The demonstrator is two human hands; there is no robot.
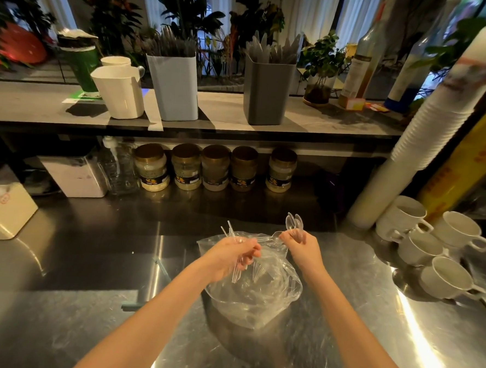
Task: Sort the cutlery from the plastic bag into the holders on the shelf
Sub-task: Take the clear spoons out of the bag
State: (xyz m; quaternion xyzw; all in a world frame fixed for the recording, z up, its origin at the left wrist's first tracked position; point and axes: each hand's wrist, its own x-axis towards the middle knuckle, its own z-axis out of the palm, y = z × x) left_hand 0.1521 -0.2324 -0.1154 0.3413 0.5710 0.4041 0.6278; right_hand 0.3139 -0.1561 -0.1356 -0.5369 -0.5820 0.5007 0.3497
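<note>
Café service counter: steel worktop (86, 302), stacked cups (427, 129), syrup bottles (363, 63).

Clasps clear forks (257, 271) in left grip (228, 257), tines down, above plastic bag (257, 304) under both grips on bench (88, 274). Holds clear spoons (294, 222) bowl-up in right grip (303, 251). Faces pale blue holder (175, 88) and grey holder (265, 94) on shelf (325, 120) beyond.

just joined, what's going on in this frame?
A person is sorting clear plastic cutlery over a plastic bag on the steel counter. The left hand grips a bunch of what look like forks; the right hand grips a few spoons, bowls up. Both hands are just above the bag. The light blue holder and dark grey holder on the shelf hold cutlery too.
</note>
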